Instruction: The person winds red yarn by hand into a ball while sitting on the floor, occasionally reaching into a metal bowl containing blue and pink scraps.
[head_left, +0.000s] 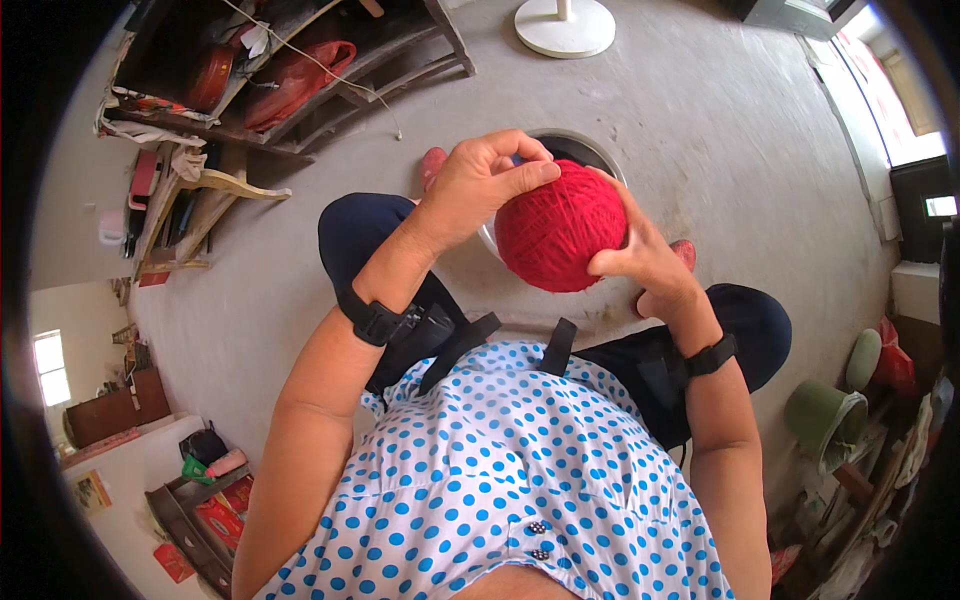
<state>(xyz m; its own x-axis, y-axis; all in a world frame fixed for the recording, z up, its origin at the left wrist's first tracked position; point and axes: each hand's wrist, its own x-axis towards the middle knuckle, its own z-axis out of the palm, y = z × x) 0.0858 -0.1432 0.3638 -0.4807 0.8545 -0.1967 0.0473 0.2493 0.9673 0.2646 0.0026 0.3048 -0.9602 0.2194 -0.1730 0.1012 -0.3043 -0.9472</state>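
Note:
A large ball of red yarn is held up in front of my knees. My right hand cups it from the right, thumb on the near side and fingers around the far side. At the ball's upper left, the thumb and fingertips of my left hand pinch at the yarn; a separate strand between them cannot be made out. Beneath the ball a round metal-rimmed basin stands on the floor, mostly covered by the ball and hands. A bit of something blue shows behind my left fingers.
A wooden rack with a red plastic bag is at upper left. Ahead is a white round stand base. A green bucket sits among clutter at right. At lower left is a dark drawer cabinet. Grey floor surrounds my feet.

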